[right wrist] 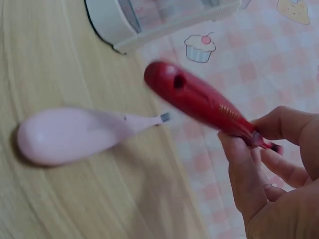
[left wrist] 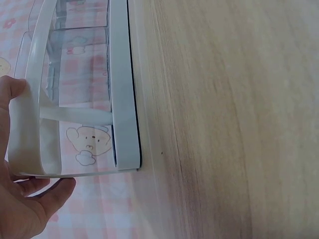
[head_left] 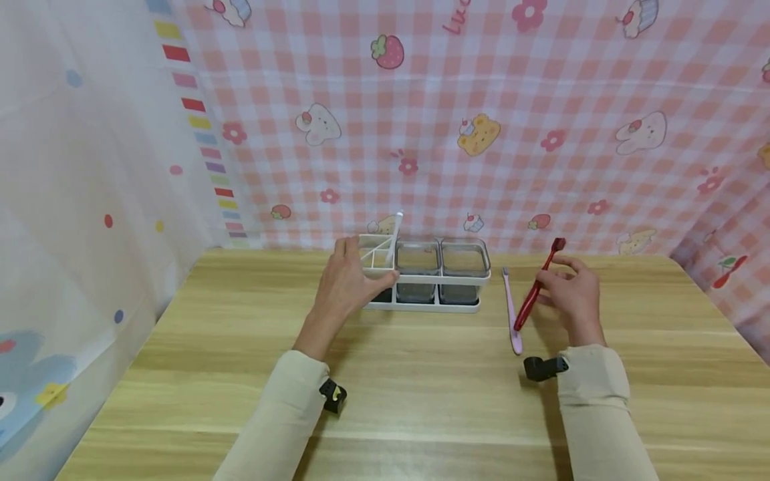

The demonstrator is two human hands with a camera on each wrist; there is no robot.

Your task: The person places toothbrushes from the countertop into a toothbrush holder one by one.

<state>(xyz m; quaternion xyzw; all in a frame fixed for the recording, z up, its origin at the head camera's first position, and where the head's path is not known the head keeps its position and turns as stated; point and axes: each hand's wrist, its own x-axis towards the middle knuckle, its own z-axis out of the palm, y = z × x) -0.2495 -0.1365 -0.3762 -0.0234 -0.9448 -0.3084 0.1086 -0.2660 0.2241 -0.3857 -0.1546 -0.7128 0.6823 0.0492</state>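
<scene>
A white toothbrush holder [head_left: 460, 308] with clear cups stands at the back of the table. My left hand [head_left: 345, 280] grips its left end, the thumb on the front rail and the fingers round the end wall. A slim white stick [head_left: 394, 237] leans upright in the divided left compartment; its kind is unclear. My right hand [head_left: 571, 294] pinches a red toothbrush [right wrist: 199, 99] near its neck, bristles up and handle end slanting down toward the left. Beside it a pink toothbrush [head_left: 510, 310] lies on the wood, its thick handle [right wrist: 70, 134] toward me.
The wooden table [head_left: 421, 387] reaches back to a pink checked cloth [head_left: 421, 167] hanging right behind the holder. A white patterned cloth [head_left: 108, 167] hangs along the left side. Small black cameras [head_left: 544, 367] are strapped at both wrists.
</scene>
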